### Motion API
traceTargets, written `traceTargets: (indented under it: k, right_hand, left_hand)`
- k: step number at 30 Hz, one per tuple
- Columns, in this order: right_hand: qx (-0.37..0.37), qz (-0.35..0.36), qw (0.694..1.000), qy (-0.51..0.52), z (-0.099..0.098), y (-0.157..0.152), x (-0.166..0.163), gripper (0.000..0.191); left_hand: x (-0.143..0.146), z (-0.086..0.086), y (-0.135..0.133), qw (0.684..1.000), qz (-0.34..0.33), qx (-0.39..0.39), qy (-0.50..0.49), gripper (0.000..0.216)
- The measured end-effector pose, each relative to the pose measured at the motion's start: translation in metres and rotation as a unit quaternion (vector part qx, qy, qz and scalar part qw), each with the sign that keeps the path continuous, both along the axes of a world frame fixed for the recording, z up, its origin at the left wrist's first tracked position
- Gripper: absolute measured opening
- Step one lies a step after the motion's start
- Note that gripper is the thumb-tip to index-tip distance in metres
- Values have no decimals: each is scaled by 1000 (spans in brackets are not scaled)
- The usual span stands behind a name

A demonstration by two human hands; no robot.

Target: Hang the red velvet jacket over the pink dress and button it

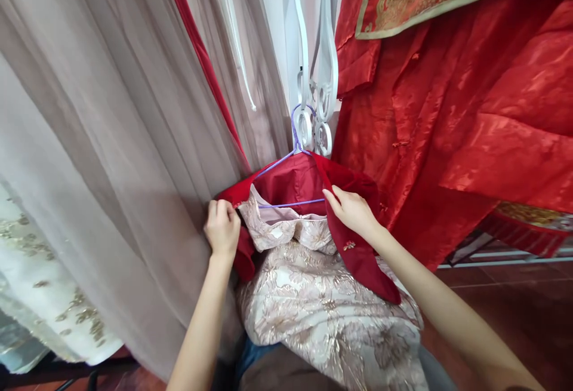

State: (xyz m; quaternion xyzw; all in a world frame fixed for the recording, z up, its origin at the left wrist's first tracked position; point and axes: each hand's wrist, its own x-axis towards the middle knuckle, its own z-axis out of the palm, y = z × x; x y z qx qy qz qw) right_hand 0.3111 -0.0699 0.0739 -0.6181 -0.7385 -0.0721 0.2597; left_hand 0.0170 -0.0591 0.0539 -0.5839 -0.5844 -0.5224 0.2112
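Basically, the deep-red cloth jacket with a small jewelled ornament (304, 182) sits at centre, on a thin purple hanger (296, 147), around the top of a pale pink-and-gold floral brocade dress (326, 301). Left hand (222, 230): fingers curled together, gripping the jacket's edge by the shoulder; fingertips hidden. Right hand (353, 209): thumb and fingers pinching the opposite front edge. Hanger hook is at the white scrolled metal stand (333, 74). Sheer greyish-pink drape (147, 158) on left, shiny red patterned garment (412, 134) on right.
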Motion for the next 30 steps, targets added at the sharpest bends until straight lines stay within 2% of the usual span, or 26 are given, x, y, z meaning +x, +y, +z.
traceTargets:
  k: [5,8,11,15,17,20,23,26,30]
  right_hand:
    - [-38,7,999,-26,4,2,-13,31]
    - [-52,10,998,-30,5,1,-11,33]
    - [-54,8,998,-20,4,2,-6,33]
    - [-59,20,998,-3,4,4,-2,33]
    - [-61,29,998,4,4,5,-4,33]
    - [-64,48,997,8,5,6,-7,33]
    - [-66,52,996,3,4,6,-12,34]
    - [-64,57,996,-4,4,7,-16,33]
    - [-67,62,996,-3,2,6,-21,32]
  left_hand:
    - [2,9,3,999,-19,-32,-2,19]
    - [-11,17,8,999,9,-42,-13,10]
    - [-27,24,9,999,40,-36,4,17]
    - [-40,28,7,997,20,5,71,3]
    - [-40,25,6,997,7,45,68,2]
    - [-29,19,8,995,14,99,12,9]
    - [-10,12,8,993,25,114,-31,19]
    - [10,8,5,991,-11,119,-62,19]
    - [23,5,2,966,-72,117,-221,11]
